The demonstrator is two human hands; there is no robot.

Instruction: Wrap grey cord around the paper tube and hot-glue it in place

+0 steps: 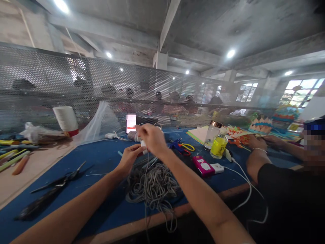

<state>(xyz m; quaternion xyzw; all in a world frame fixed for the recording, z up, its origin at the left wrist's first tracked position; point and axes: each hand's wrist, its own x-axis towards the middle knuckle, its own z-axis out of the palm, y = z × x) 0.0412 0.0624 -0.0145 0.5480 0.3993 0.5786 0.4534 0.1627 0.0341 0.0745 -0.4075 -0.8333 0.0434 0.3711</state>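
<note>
Above a loose heap of grey cord (154,184), my two hands are close together. My left hand (130,157) is closed, pinching a small white piece (143,145) that looks like a spool. Just over that piece, my right hand (155,139) is closed with its fingers curled; its fingertips are hidden, so what they hold cannot be made out. A single strand of the cord runs down from between the hands past the table's front edge. Behind the hands stands a roll of grey cord (132,136), partly covered by my right hand.
Pliers (61,181) lie left on the blue table (101,159). Scissors (186,147), a magenta box (203,166), a yellow jar (218,146) and a white cable (250,189) are right. A lit phone (131,123) and paper cups (65,118) stand behind. A co-worker's arm (256,159) reaches in.
</note>
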